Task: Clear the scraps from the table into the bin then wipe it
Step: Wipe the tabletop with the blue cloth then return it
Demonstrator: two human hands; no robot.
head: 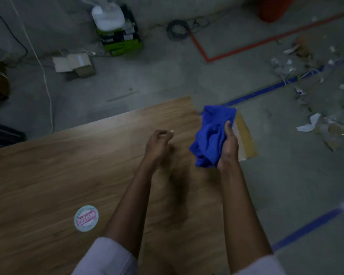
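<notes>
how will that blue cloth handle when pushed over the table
Probably floppy: the blue cloth bunches and droops in folds from the right hand. Likely light, since one hand holds it. It may crumple rather than slide flat.

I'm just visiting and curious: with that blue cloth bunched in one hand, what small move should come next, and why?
Probably lower the right hand and its blue cloth onto the wooden table and start wiping. The cloth is bunched, seemingly off the surface, the tabletop in view shows only a round sticker, and the left hand seems empty.
</notes>
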